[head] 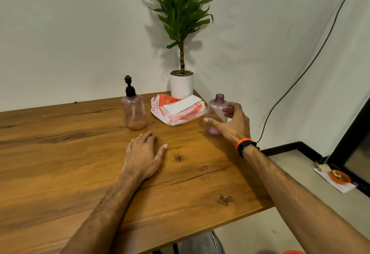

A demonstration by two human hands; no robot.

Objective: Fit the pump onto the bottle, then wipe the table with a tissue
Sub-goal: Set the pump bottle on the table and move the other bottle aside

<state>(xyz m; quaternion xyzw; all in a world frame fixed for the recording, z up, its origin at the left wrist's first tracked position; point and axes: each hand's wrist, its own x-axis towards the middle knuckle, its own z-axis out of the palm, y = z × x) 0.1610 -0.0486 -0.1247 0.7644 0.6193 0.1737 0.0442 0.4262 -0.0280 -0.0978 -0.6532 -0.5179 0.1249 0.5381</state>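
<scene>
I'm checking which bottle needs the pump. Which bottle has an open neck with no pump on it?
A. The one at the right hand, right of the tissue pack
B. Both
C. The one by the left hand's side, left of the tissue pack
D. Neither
A: the bottle at the right hand shows a bare threaded neck, while the other bottle, left of the tissue pack, carries a black pump.
</scene>
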